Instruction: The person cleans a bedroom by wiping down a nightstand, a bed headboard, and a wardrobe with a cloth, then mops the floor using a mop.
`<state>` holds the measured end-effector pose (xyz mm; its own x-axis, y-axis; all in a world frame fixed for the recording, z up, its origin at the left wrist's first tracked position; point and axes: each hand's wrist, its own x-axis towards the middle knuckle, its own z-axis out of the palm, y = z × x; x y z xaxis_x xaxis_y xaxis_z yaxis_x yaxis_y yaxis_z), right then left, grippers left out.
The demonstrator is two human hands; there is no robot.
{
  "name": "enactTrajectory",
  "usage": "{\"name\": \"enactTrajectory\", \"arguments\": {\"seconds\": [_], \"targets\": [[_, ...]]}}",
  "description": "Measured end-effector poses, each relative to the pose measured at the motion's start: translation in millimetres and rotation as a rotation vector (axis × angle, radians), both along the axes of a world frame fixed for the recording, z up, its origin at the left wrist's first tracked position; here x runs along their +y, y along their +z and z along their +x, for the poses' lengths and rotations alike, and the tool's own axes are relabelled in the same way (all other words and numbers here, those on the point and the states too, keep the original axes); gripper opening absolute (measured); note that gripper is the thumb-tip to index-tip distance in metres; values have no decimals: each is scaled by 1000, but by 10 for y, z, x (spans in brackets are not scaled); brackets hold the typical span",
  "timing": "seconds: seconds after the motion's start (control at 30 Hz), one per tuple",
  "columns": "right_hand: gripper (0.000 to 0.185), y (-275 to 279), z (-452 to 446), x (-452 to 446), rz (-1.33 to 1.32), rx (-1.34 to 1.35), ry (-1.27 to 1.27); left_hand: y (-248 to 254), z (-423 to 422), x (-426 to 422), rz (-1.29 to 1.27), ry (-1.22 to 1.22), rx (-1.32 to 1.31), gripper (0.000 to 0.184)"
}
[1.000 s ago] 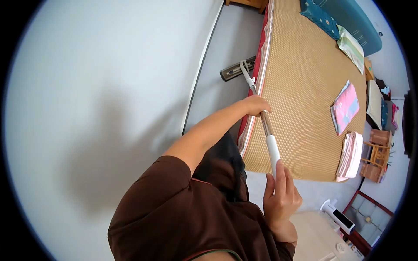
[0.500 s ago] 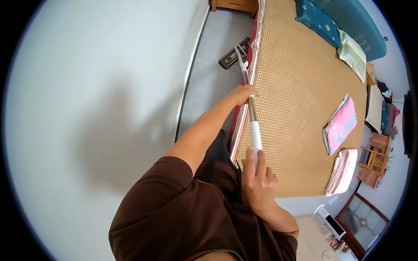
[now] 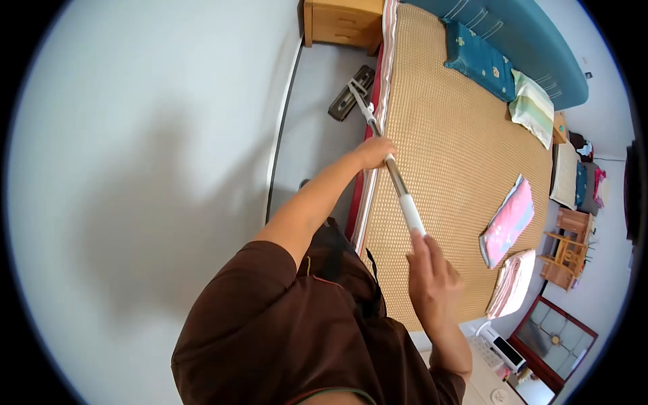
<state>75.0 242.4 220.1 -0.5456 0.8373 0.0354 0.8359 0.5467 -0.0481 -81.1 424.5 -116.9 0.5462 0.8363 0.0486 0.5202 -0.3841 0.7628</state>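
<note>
A flat mop has a rectangular head (image 3: 351, 93) lying on the grey floor between the bed and the wall. Its metal pole (image 3: 397, 177) slants back over the bed's edge to a white grip (image 3: 411, 214). My left hand (image 3: 375, 153) is wrapped round the pole's middle. My right hand (image 3: 435, 271) is at the rear end of the white grip, its fingers closed round it and pointing along it; the grip's end is hidden under the hand.
A bed with a woven mat (image 3: 445, 148) stands along the right, bearing pillows (image 3: 479, 59), a pink folded cloth (image 3: 509, 221) and a striped folded blanket (image 3: 513, 283). A wooden nightstand (image 3: 343, 23) stands beyond the mop head. The white wall (image 3: 169, 135) fills the left.
The view has moved forward, showing more of the nightstand. The mop head has turned to a steeper slant. My right hand went left, then back right with the grip; both hands still hold the mop.
</note>
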Motion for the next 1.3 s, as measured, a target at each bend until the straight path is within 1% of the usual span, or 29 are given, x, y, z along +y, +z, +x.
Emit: {"name": "enactTrajectory", "arguments": {"seconds": [0.03, 0.07, 0.13, 0.17, 0.23, 0.27, 0.33, 0.4, 0.47, 0.53, 0.57, 0.67, 0.73, 0.77, 0.87, 0.9, 1.0, 1.03, 1.1, 1.13, 1.2, 1.23, 1.3], "targets": [[54, 76, -8, 133, -74, 68, -77, 55, -46, 145, -58, -59, 46, 21], [63, 165, 10, 257, -141, 74, -168, 86, -27, 273, -18, -72, 61, 20], [61, 240, 164, 414, -263, 92, -373, 115, 162, 384, 50, -106, 85, 19], [60, 261, 247, 417, -276, 45, -358, 129, 243, 354, 42, -86, 124, 21], [58, 298, 350, 465, -299, -51, -320, 113, 239, 257, 77, -4, 59, 22], [56, 299, 307, 541, -286, -107, -279, 101, 193, 287, 89, 35, 28, 23], [52, 201, 228, 579, -259, -210, -191, -9, 83, 303, 108, 52, 47, 25], [47, -31, 183, 497, -166, -248, -96, -98, -116, 268, 134, 76, 73, 26], [46, -277, 79, 540, -113, -311, -39, -211, -269, 392, 84, 105, 84, 30], [44, -416, -48, 822, -94, -362, 28, -351, -399, 686, 12, 139, 125, 33], [44, -452, -124, 982, -84, -399, 68, -414, -472, 843, -14, 149, 121, 38], [40, -537, -297, 1486, -26, -493, 239, -549, -641, 1301, -104, 226, 169, 34], [38, -529, -470, 1859, 43, -537, 364, -732, -781, 1583, -61, 286, 102, 35], [33, -497, -531, 2009, 82, -546, 422, -802, -839, 1693, -37, 321, 71, 36], [30, -351, -669, 2379, 167, -547, 563, -710, -939, 1887, 45, 429, -7, 38], [28, -261, -693, 2484, 142, -545, 592, -839, -891, 1968, 64, 491, -13, 33], [27, -102, -628, 2665, 41, -554, 683, -644, -856, 2019, -80, 508, -62, 30], [27, -67, -582, 2663, 36, -584, 732, -505, -842, 1965, -60, 496, -49, 30], [32, 36, -470, 2585, 8, -593, 775, -270, -813, 1732, -17, 478, -15, 30], [36, 98, -406, 2534, -8, -595, 800, -261, -776, 1618, 51, 474, -51, 30], [35, 291, -322, 2450, -89, -578, 826, -235, -696, 1385, 186, 462, -117, 29], [35, 403, -309, 2411, -111, -557, 826, -219, -645, 1299, 316, 485, -197, 30], [33, 643, -294, 2364, -158, -505, 792, -116, -572, 1147, 194, 458, -271, 30]]}}
